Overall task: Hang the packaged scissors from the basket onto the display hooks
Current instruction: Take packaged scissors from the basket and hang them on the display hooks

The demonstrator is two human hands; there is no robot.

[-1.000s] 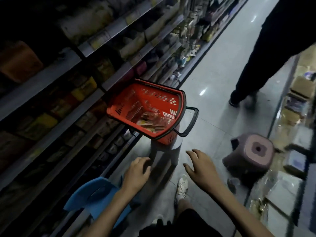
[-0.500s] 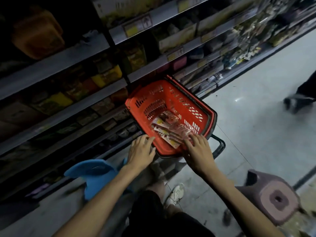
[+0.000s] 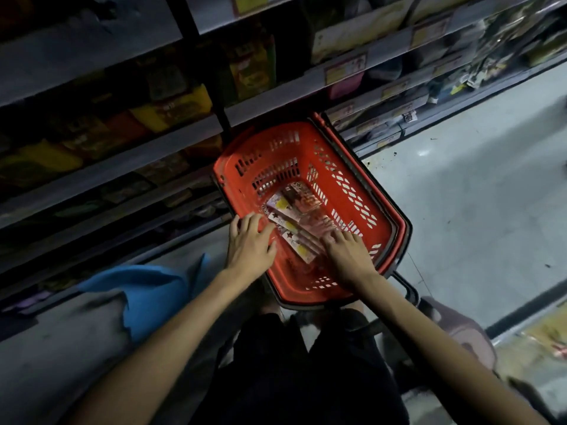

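Note:
A red plastic basket (image 3: 359,191) stands in front of me against the shelving. Several flat pink packaged scissors (image 3: 296,220) lie in a heap on its bottom. My left hand (image 3: 250,245) rests over the basket's near left rim, fingers spread and touching the left end of the heap. My right hand (image 3: 345,254) is inside the basket, fingers laid flat on the right end of the packages. Neither hand has lifted a package. No display hooks show in this dim view.
Dark store shelves (image 3: 129,167) with boxed goods run along the left and top. A blue cloth (image 3: 144,296) lies at lower left. A pink stool (image 3: 463,329) stands at lower right on the grey aisle floor (image 3: 475,210). My dark trousers fill the bottom centre.
My view has tilted down over the basket. Both hands moved forward from in front of the basket onto its rim and into it, reaching the heap of packages.

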